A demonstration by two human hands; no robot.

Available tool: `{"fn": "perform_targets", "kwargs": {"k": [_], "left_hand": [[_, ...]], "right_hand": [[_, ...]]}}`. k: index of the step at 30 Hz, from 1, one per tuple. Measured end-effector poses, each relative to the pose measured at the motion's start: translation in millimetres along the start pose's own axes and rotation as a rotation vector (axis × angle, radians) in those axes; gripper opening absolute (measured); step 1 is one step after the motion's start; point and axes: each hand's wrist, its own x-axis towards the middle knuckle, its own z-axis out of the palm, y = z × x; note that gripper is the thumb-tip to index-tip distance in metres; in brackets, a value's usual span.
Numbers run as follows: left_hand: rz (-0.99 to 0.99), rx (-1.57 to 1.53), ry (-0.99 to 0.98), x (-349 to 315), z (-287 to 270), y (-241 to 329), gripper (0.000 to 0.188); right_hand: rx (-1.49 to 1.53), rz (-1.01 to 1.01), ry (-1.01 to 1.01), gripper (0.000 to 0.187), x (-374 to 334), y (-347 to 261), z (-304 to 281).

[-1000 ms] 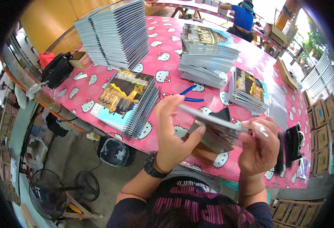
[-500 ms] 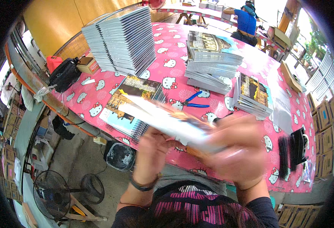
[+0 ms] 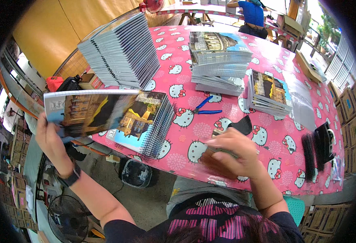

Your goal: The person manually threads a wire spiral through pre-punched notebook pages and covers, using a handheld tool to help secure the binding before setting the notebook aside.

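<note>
My left hand (image 3: 53,139), raised over the table's left edge, grips a spiral notebook (image 3: 93,111) with a photo cover, held tilted and blurred. Just right of it, several similar notebooks (image 3: 139,123) lie stacked on the table, black coil bindings toward the right. My right hand (image 3: 236,152) is over the near middle of the table, fingers loosely bent and thumb apart. Below it is a blurred brown thing (image 3: 218,164), its kind unclear, and by its knuckles lies a black flap (image 3: 242,125). Blue-handled pliers (image 3: 206,107) lie farther back.
A tall notebook stack (image 3: 119,50) stands at the back left. Two lower stacks, one at the back (image 3: 220,60) and one at the right (image 3: 269,95), sit on the pink patterned table (image 3: 178,162). Black coils (image 3: 309,156) lie far right. A person (image 3: 253,18) works beyond.
The notebook has moved left and up from between both hands into my left hand alone. My right hand has let go of it and stays over the near middle of the table.
</note>
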Motion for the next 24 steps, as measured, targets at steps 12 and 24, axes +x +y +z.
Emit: {"fn": "perform_targets", "kwargs": {"k": [12, 24], "left_hand": [[0.649, 0.502, -0.766, 7, 223, -22, 0.023], [0.424, 0.051, -1.002, -6, 277, -25, 0.044]], "right_hand": [[-0.065, 0.541, 0.376, 0.014, -91, 55, -66], [-1.099, 0.633, 0.003, 0.063, -89, 202, -151]]}}
